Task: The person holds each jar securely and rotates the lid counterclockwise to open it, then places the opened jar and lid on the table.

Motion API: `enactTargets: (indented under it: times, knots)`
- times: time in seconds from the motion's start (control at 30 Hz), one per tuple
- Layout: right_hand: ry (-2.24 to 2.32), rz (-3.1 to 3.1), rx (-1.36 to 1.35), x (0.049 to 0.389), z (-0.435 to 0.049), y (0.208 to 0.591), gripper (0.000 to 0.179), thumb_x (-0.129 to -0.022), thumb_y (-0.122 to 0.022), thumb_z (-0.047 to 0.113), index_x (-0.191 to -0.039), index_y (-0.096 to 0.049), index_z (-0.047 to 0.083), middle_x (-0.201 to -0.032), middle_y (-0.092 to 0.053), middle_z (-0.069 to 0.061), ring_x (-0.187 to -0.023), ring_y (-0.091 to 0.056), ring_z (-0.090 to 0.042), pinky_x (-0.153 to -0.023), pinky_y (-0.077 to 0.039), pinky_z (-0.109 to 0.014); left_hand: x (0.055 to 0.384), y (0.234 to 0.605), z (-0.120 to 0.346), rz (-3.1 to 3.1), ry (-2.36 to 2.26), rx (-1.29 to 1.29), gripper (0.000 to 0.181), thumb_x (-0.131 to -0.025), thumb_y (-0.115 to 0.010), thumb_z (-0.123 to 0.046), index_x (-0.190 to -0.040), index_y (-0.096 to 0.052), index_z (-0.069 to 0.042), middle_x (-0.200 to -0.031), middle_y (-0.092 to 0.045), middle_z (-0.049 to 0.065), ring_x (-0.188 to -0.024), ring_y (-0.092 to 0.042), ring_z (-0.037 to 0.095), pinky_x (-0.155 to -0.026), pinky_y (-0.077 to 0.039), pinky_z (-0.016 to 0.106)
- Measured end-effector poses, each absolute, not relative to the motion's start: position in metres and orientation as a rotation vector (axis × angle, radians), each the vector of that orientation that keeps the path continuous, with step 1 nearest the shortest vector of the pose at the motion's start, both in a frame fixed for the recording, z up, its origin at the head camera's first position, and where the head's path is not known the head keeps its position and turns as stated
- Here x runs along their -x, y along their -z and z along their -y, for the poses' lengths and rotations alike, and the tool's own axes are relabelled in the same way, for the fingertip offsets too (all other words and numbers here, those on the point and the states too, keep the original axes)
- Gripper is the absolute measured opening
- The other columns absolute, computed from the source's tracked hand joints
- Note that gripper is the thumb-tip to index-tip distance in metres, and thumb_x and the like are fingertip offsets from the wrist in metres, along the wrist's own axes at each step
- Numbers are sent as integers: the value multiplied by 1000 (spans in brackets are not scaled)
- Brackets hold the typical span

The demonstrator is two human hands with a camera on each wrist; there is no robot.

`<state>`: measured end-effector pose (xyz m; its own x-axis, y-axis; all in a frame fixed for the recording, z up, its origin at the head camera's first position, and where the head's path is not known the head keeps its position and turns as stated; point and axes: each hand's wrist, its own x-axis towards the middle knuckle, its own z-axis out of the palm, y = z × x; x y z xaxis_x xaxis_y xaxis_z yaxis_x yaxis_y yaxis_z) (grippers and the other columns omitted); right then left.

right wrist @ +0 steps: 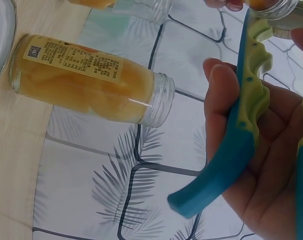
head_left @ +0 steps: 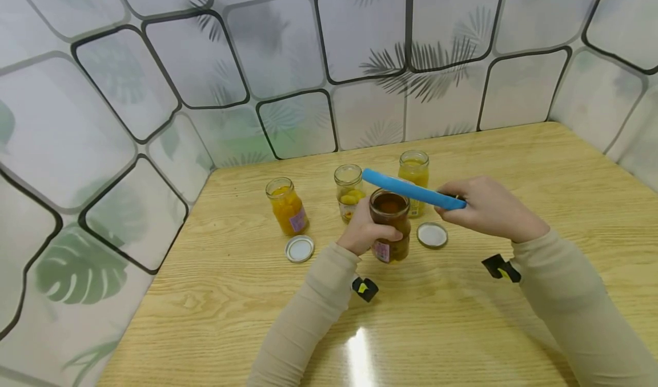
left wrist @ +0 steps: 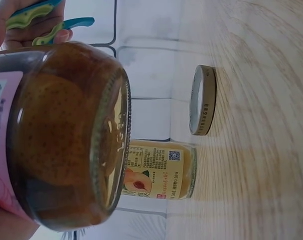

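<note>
My left hand (head_left: 364, 230) grips a glass jar (head_left: 398, 247) of dark brown contents, thumb across its front. In the left wrist view, the jar's ribbed base shows with a round fruit inside. My right hand (head_left: 485, 207) holds a blue and green jar opener (head_left: 416, 191) over the jar's top. The opener's scalloped green inner edge (right wrist: 256, 85) shows in the right wrist view, and the hand's fingers curl against the blue handle. In the head view the jar's mouth looks uncovered; whether a lid sits in the opener I cannot tell.
Behind stand open jars of orange fruit (head_left: 288, 210), yellow fruit (head_left: 349, 196) and pale yellow fruit (head_left: 413, 170). Two lids lie on the wooden table (head_left: 205, 307): one at left (head_left: 299, 249), one right of the held jar (head_left: 432, 235). A patterned wall (head_left: 288, 39) borders the table.
</note>
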<state>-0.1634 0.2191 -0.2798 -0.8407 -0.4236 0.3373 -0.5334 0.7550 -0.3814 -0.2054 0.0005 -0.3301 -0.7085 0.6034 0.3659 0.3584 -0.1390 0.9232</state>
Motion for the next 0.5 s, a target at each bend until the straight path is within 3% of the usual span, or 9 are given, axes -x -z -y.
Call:
enactTargets:
  times: [0.5]
  knots:
    - [-722, 2762, -700, 163, -220, 278, 8, -79, -60, 14, -84, -63, 9, -54, -44, 7, -42, -32, -5, -41, -29, -22, 206, 332, -2, -1975, -1930, -1076, 43, -63, -62, 6, -105, -54, 9, -94, -59, 23, -79, -57, 10, -76, -47, 29]
